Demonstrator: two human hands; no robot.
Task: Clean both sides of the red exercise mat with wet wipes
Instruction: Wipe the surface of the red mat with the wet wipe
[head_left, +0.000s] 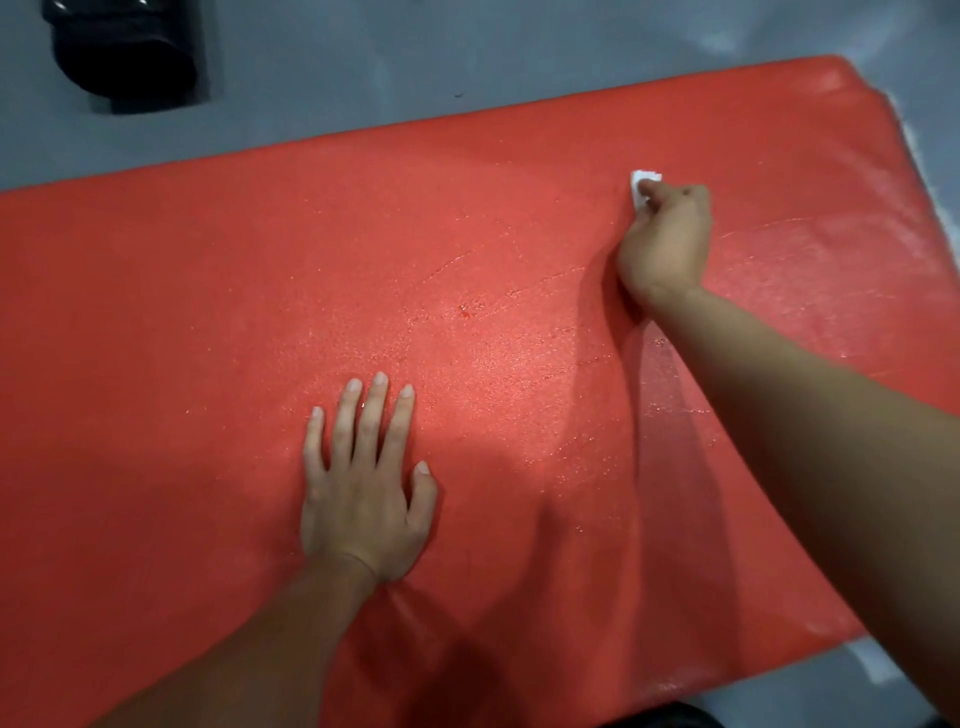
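Observation:
The red exercise mat (208, 312) lies flat on a grey floor and fills most of the view. My left hand (363, 488) rests palm down on the mat near its middle, fingers straight and spread. My right hand (667, 239) reaches toward the far right part of the mat and grips a small white wet wipe (641, 182), pressing it on the surface. Only an edge of the wipe shows past my fingers. Wet, shiny streaks cover the mat's right side.
A black object (124, 52) stands on the grey floor (363, 62) at the top left, beyond the mat's far edge. Something white (878, 665) shows on the floor at the mat's near right corner.

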